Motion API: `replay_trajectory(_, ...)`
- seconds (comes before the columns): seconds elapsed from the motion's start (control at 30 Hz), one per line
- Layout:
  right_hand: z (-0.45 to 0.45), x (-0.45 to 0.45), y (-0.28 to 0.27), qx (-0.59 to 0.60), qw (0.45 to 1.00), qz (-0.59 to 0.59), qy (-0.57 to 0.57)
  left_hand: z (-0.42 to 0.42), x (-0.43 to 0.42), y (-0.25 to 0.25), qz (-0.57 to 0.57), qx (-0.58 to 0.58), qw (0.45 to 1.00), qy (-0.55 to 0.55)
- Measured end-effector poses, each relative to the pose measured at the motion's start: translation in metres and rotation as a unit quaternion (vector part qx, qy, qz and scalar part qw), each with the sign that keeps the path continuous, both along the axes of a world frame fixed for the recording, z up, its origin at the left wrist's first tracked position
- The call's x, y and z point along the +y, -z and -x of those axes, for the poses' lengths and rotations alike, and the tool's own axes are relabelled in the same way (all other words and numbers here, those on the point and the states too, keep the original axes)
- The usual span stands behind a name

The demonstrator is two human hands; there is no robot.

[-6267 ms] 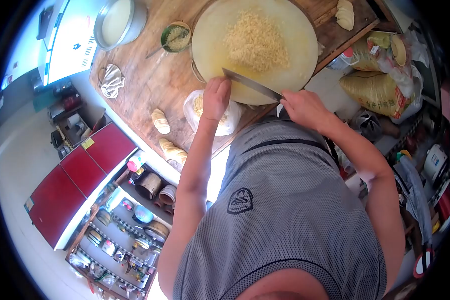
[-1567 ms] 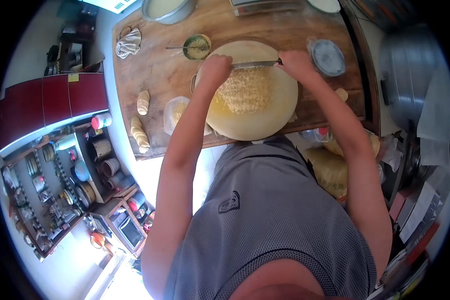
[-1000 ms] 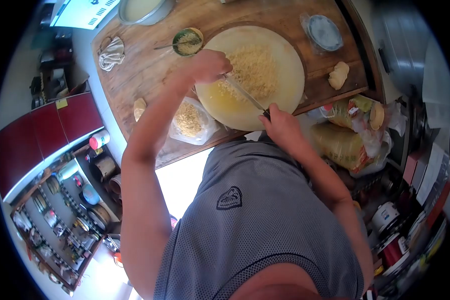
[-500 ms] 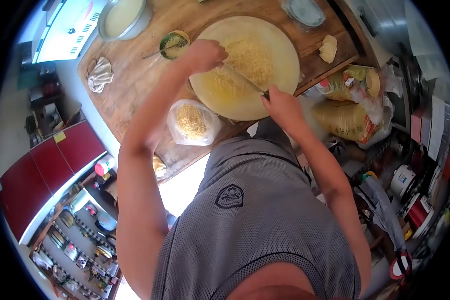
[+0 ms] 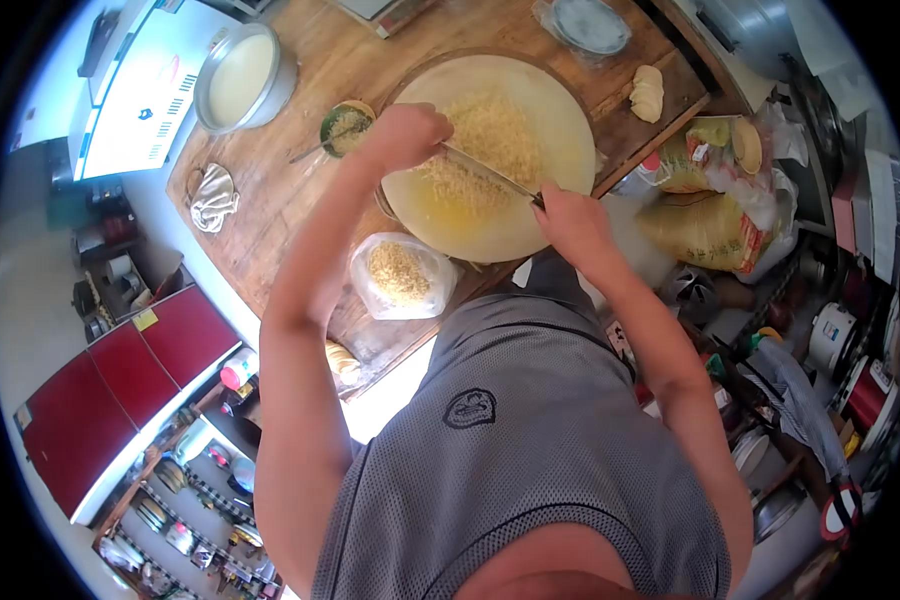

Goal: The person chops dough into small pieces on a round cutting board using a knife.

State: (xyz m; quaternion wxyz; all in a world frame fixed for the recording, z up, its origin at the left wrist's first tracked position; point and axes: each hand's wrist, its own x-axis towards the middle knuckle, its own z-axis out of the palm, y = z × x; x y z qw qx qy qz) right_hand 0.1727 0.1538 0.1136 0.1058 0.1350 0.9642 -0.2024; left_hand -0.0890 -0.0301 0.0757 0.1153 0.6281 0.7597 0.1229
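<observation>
A long knife (image 5: 492, 173) lies slantwise above a round pale board (image 5: 560, 110). Its dark handle is gripped by my right hand (image 5: 575, 225), near the board's right edge. At the blade's far end, my left hand (image 5: 415, 135) is closed on the blade; the exact finger hold is hidden. Under and beyond the blade spreads a heap of finely chopped yellowish bits (image 5: 495, 130). Close to my left forearm sits an open plastic bag (image 5: 400, 275) of similar chopped bits. A small green bowl (image 5: 347, 128) with chopped contents and a utensil stands left of the board.
On the wooden table (image 5: 300, 175) are a metal pot (image 5: 245, 75) of whitish contents, a crumpled cloth (image 5: 213, 198), a pale dough-like piece (image 5: 647, 93) and a plastic-wrapped round container (image 5: 590, 25). Filled sacks (image 5: 705, 230) stand right of the table, and red cabinets (image 5: 105, 400) lie left.
The whole view has shifted slightly, so the table appears lower. Both hands stay on the knife over the board, and its handle end has swung a little outward.
</observation>
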Motion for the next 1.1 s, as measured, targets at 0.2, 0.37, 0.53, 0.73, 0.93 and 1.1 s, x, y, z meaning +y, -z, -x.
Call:
replay_trajectory(0.2,0.004,0.003,0.016,-0.028,1.000,-0.004,0.003,0.006,0.010,0.008,0.025,0.028,0.999,0.019)
replay_trajectory(0.37,0.002,0.010,-0.001,-0.020,0.999,-0.019,0.015,0.000,0.012,-0.005,-0.020,0.021,0.999,0.020)
replay_trajectory(0.53,0.002,0.012,0.009,-0.002,1.000,-0.010,0.011,0.005,0.015,0.002,0.004,0.026,0.999,0.021)
replay_trajectory(0.73,0.002,0.014,0.018,0.005,0.999,-0.021,0.025,0.005,0.023,0.004,-0.002,0.039,0.999,0.026)
replay_trajectory(0.93,0.006,0.021,0.000,-0.013,0.999,-0.031,0.042,0.009,0.034,-0.001,0.002,0.023,1.000,0.021)
replay_trajectory(1.1,0.007,0.028,0.018,-0.032,0.997,-0.045,0.047,0.012,0.041,0.008,0.007,0.044,0.999,0.024)
